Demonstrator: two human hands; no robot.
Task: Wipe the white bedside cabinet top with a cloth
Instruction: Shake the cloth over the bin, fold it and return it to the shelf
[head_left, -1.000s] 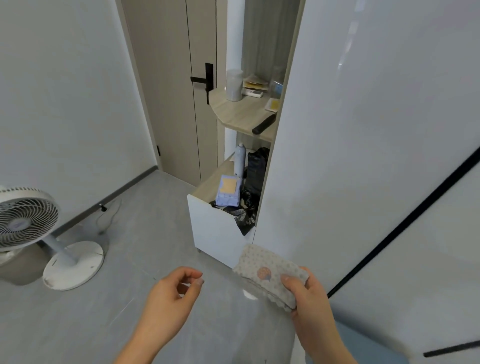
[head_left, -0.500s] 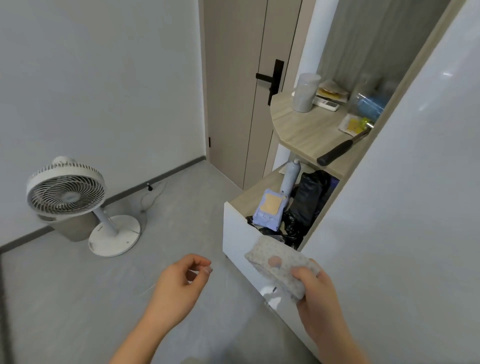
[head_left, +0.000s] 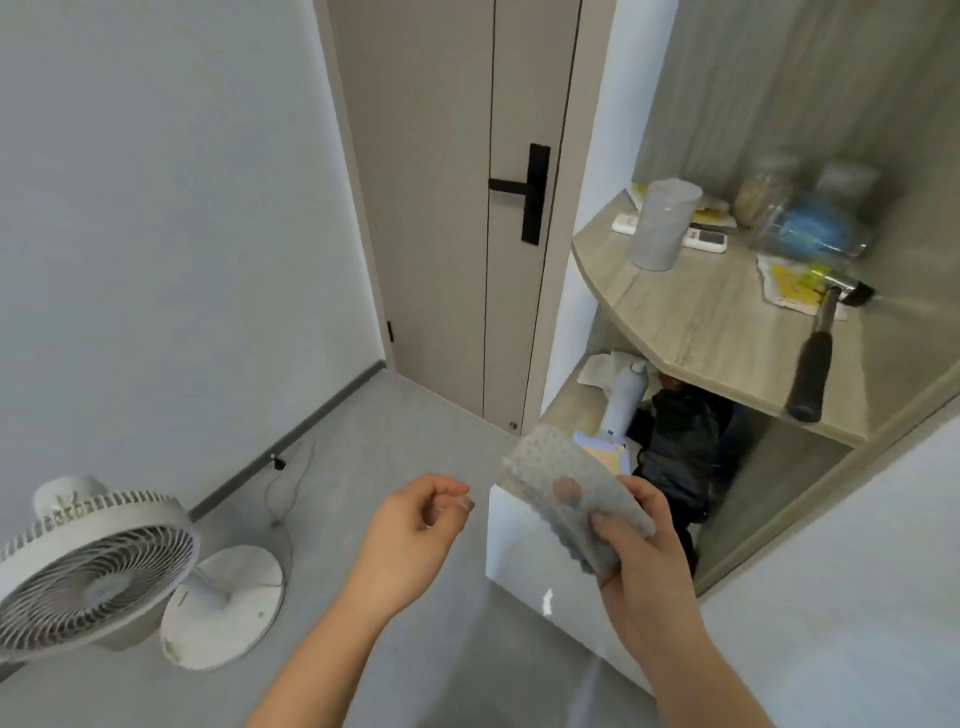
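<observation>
My right hand (head_left: 641, 566) grips a folded grey dotted cloth (head_left: 563, 483) with a small round print, held up in front of a low white cabinet (head_left: 524, 556) at the base of a shelf unit. The cabinet's wooden top holds a white bottle (head_left: 623, 400), a blue packet (head_left: 602, 449) and a black bag (head_left: 675, 441). My left hand (head_left: 415, 525) hovers over the floor to the left, fingers loosely curled, holding nothing.
A wooden corner shelf (head_left: 691, 317) above carries a grey cup (head_left: 660, 223), a remote, jars and a hammer (head_left: 815, 353). A white standing fan (head_left: 98, 571) and its cable stand on the grey floor at left. A closed door with a black handle (head_left: 530, 192) lies ahead.
The view has swung right and closer to the shelf unit. My right hand has raised the cloth toward the low cabinet; my left hand stays curled beside it.
</observation>
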